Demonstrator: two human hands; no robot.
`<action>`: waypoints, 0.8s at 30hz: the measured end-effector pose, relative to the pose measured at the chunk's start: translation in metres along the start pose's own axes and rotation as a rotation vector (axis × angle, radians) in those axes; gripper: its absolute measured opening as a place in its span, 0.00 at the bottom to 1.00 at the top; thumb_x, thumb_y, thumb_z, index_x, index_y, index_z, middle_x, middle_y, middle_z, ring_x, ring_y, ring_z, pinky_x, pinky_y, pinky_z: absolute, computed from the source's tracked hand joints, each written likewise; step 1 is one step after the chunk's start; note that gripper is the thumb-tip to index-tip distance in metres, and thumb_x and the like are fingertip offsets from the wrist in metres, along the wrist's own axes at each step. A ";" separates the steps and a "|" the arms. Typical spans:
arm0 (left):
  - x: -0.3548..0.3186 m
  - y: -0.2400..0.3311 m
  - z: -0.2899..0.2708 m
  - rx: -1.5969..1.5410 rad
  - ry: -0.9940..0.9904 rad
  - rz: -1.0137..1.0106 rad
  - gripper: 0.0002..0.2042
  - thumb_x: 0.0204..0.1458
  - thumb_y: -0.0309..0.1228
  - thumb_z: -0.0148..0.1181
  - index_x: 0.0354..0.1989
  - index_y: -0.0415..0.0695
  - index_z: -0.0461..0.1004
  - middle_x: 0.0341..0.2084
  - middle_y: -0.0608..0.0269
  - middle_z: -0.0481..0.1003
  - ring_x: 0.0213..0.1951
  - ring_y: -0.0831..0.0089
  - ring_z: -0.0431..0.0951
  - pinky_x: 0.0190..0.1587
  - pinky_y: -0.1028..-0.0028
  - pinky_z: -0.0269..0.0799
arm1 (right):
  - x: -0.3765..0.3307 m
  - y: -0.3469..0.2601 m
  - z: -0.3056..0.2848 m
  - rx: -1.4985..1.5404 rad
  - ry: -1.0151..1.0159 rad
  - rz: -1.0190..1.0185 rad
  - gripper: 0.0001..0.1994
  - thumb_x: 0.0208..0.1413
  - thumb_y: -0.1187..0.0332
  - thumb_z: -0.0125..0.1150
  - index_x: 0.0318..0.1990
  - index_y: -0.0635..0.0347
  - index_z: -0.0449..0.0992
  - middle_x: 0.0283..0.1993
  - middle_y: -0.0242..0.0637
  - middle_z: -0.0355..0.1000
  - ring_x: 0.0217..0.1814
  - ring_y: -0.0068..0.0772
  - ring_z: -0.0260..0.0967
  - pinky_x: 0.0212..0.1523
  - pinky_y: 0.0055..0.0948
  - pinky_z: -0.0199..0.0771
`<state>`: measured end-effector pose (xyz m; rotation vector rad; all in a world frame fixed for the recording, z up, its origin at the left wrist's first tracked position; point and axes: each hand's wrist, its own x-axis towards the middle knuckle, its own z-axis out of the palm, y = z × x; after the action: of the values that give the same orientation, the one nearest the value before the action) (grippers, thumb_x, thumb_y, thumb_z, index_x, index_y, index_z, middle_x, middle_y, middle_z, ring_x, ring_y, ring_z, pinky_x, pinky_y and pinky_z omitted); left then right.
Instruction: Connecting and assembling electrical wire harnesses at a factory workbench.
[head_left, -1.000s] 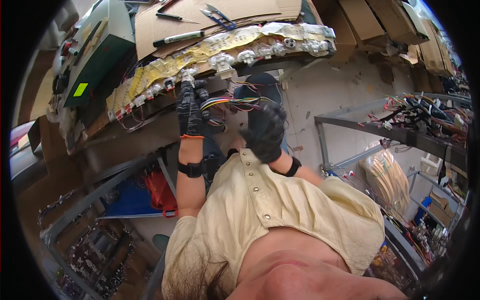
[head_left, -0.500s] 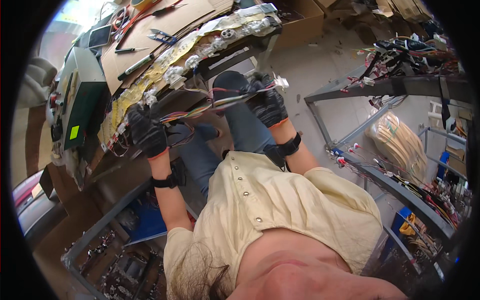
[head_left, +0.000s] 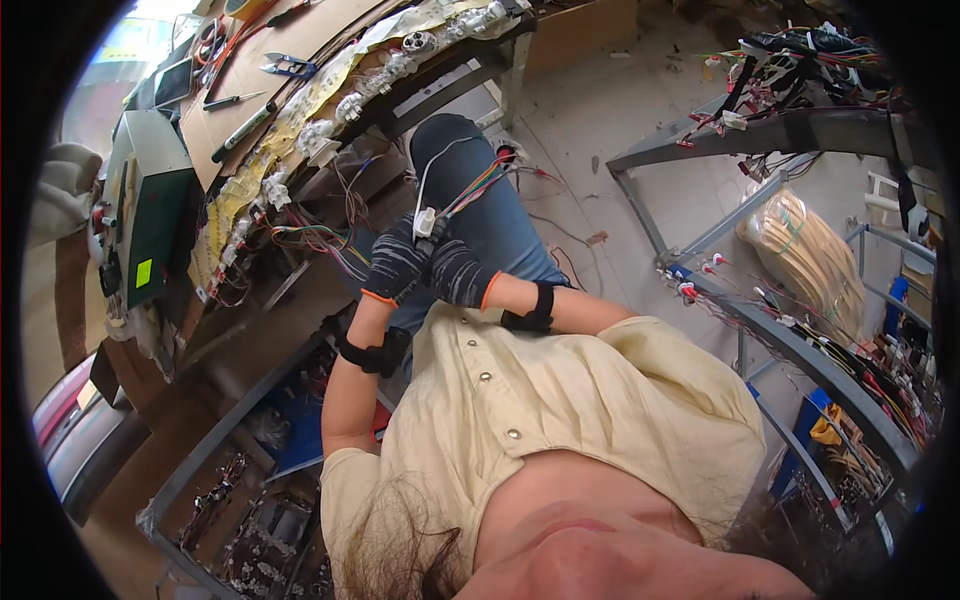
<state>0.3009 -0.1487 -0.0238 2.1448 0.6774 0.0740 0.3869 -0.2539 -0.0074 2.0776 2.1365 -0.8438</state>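
Note:
In dark knitted gloves with orange cuffs, my left hand [head_left: 394, 264] and my right hand [head_left: 461, 273] are together in front of my lap. Both are closed on a wire harness. Its white plastic connector [head_left: 425, 221] pokes out above the fingertips. A bundle of coloured wires [head_left: 477, 188] runs from my hands up and right over my knee, and a single white wire loops above the connector. More coloured wires [head_left: 318, 242] hang between the bench edge and my left hand. My gloves hide the gripped part of the harness.
A bench to the left carries a row of white connectors [head_left: 349, 107] on yellow tape, wire snips [head_left: 288, 66], a screwdriver [head_left: 234, 101] and a green box [head_left: 151, 212]. Metal racks [head_left: 800, 350] draped with wires stand at right. A bundle in clear wrap [head_left: 803, 262] lies behind them.
My hands were apart with the harness stretched between them. Now they have come together lower down, and the connector has moved left and down with them.

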 end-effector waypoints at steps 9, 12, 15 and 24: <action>0.000 -0.011 -0.020 -0.240 -0.152 0.041 0.09 0.53 0.29 0.52 0.39 0.42 0.76 0.26 0.60 0.78 0.29 0.68 0.78 0.35 0.69 0.72 | -0.011 0.182 0.064 1.340 0.534 0.862 0.16 0.54 0.54 0.58 0.33 0.61 0.75 0.25 0.38 0.73 0.26 0.35 0.71 0.30 0.37 0.70; 0.007 0.009 -0.026 -0.215 -0.092 0.133 0.11 0.53 0.31 0.56 0.43 0.41 0.75 0.29 0.60 0.78 0.30 0.72 0.77 0.36 0.72 0.72 | 0.028 0.220 0.113 1.443 0.560 0.459 0.23 0.50 0.48 0.61 0.35 0.63 0.76 0.26 0.35 0.72 0.26 0.27 0.67 0.28 0.27 0.68; 0.011 0.027 -0.036 -0.331 -0.099 -0.221 0.14 0.52 0.31 0.60 0.47 0.42 0.73 0.34 0.59 0.77 0.35 0.72 0.76 0.39 0.72 0.71 | 0.040 0.210 0.068 1.480 0.302 0.783 0.25 0.48 0.45 0.61 0.35 0.63 0.76 0.28 0.37 0.72 0.27 0.27 0.67 0.29 0.28 0.69; 0.008 0.000 -0.018 0.032 0.089 0.218 0.13 0.52 0.27 0.60 0.46 0.40 0.72 0.39 0.53 0.74 0.37 0.60 0.78 0.41 0.70 0.73 | 0.061 0.234 0.069 0.521 0.751 0.479 0.22 0.48 0.56 0.66 0.43 0.66 0.75 0.41 0.43 0.76 0.38 0.31 0.73 0.42 0.29 0.72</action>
<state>0.3030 -0.1313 -0.0135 2.2497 0.4955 0.2784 0.5767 -0.2377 -0.1713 3.4218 1.5652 -0.6604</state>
